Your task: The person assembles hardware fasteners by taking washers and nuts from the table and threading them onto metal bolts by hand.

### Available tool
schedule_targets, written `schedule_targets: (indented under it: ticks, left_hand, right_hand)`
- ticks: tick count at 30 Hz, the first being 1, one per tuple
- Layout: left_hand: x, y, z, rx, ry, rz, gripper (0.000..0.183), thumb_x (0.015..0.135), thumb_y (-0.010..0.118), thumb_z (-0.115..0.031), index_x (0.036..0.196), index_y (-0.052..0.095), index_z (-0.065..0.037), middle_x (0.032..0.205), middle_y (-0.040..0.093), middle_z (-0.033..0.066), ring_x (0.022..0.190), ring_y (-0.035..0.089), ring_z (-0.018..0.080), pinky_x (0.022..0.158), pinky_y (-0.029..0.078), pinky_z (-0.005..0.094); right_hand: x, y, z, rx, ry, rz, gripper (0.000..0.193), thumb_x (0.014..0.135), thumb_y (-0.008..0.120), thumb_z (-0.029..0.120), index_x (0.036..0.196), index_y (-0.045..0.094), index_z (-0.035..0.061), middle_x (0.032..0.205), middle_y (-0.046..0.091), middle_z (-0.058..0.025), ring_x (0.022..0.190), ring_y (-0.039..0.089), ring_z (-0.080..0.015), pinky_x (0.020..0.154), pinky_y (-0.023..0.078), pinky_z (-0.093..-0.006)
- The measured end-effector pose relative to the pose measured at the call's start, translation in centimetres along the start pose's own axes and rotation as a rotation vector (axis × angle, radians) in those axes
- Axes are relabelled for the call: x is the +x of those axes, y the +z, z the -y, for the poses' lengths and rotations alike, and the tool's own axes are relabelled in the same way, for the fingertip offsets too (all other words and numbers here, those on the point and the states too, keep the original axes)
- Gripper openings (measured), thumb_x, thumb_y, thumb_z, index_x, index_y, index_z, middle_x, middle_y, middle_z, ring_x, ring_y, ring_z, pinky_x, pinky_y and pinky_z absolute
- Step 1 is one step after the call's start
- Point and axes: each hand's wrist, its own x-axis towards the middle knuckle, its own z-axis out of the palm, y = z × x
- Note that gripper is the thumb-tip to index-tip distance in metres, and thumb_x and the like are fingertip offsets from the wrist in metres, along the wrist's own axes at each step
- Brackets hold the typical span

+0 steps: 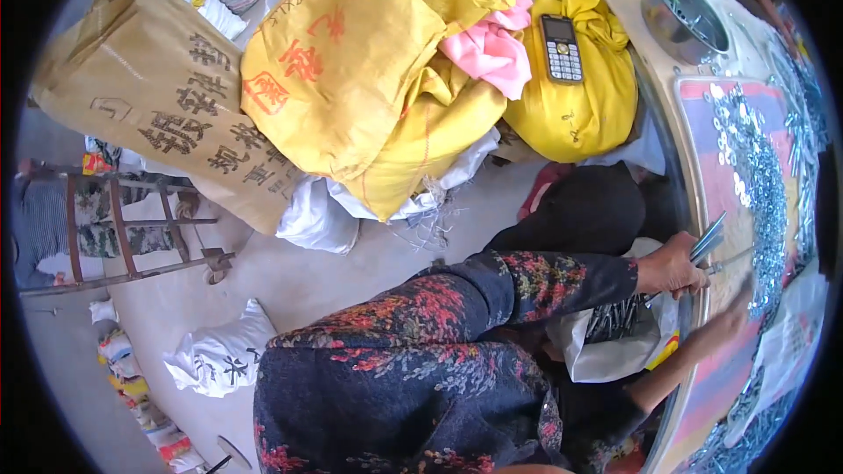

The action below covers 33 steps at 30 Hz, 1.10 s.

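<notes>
My left hand [673,267] is closed round several long, thin metal bolts [708,240], held above the edge of the work table [694,167]. Below it, a white sack [601,358] stands open with many dark metal bolts [613,319] in it. My right hand [731,323] reaches over the table beside a long pile of small shiny washers [766,211]. Motion smears its fingers, so I cannot make out whether they hold anything. Loose washers lie spread on a striped pink and blue sheet [716,369] on the tabletop.
A metal bowl [683,16] stands at the table's far end. Left of it, a phone [561,48] lies on a yellow sack [571,127]. Larger yellow sacks [342,61], a pink cloth [492,53], a white bag [219,353] and a rusty metal frame [123,228] are farther left.
</notes>
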Motion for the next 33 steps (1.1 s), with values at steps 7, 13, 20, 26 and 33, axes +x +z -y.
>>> schedule_targets:
  ticks: [7, 13, 20, 26, 33]
  left_hand:
    - [1.7, 0.1, 0.0, -0.095, 0.004, -0.073, 0.012, 0.075, 0.066, -0.005, 0.073, 0.059, 0.005, 0.058, 0.058, 0.0066, 0.043, 0.055, 0.0110, 0.037, 0.042, 0.0253]
    - [2.1, -1.1, 0.8, 0.169, -0.090, -0.039, 0.018, 0.080, 0.065, -0.017, 0.088, 0.066, -0.001, 0.073, 0.065, 0.0051, 0.060, 0.062, 0.0104, 0.046, 0.047, 0.0228]
    - [0.1, -1.3, -1.9, 0.014, -0.187, 0.146, 0.006, 0.079, 0.065, -0.007, 0.080, 0.066, 0.000, 0.072, 0.063, 0.0048, 0.053, 0.054, 0.0082, 0.043, 0.039, 0.0222]
    - [-1.1, 0.5, -0.4, 0.478, -0.075, 0.208, 0.016, 0.084, 0.068, -0.015, 0.092, 0.068, -0.001, 0.076, 0.067, 0.0044, 0.051, 0.053, 0.0074, 0.046, 0.038, 0.0203]
    - [-0.1, -2.0, -0.4, 0.312, -0.226, 0.303, 0.023, 0.091, 0.062, -0.022, 0.092, 0.065, 0.001, 0.083, 0.066, 0.0084, 0.055, 0.049, 0.0049, 0.046, 0.036, 0.0169]
  right_hand:
    - [-2.4, -1.4, 11.1, 0.170, 0.139, 0.012, 0.048, 0.100, 0.032, 0.027, 0.120, 0.058, -0.0079, 0.120, 0.061, -0.0173, 0.110, 0.057, -0.0246, 0.098, 0.042, -0.0370]
    - [-5.2, 0.2, 5.0, 0.277, 0.283, 0.147, 0.037, 0.097, 0.044, 0.016, 0.124, 0.055, -0.0069, 0.122, 0.060, -0.0155, 0.116, 0.054, -0.0224, 0.102, 0.038, -0.0358]
    - [-0.2, -1.5, 3.1, 0.626, 0.486, 0.267, 0.032, 0.091, 0.059, 0.026, 0.107, 0.064, -0.0011, 0.100, 0.065, -0.0054, 0.090, 0.058, -0.0137, 0.080, 0.046, -0.0292]
    - [-4.0, -1.3, 3.5, 0.312, 0.344, 0.160, 0.034, 0.091, 0.058, 0.029, 0.092, 0.064, -0.0046, 0.067, 0.060, -0.0142, 0.060, 0.056, -0.0173, 0.059, 0.045, -0.0348]
    - [-6.8, -4.3, 1.9, -0.222, 0.268, 0.530, 0.036, 0.088, 0.060, 0.034, 0.091, 0.067, -0.0006, 0.068, 0.060, -0.0160, 0.067, 0.061, -0.0193, 0.065, 0.049, -0.0367]
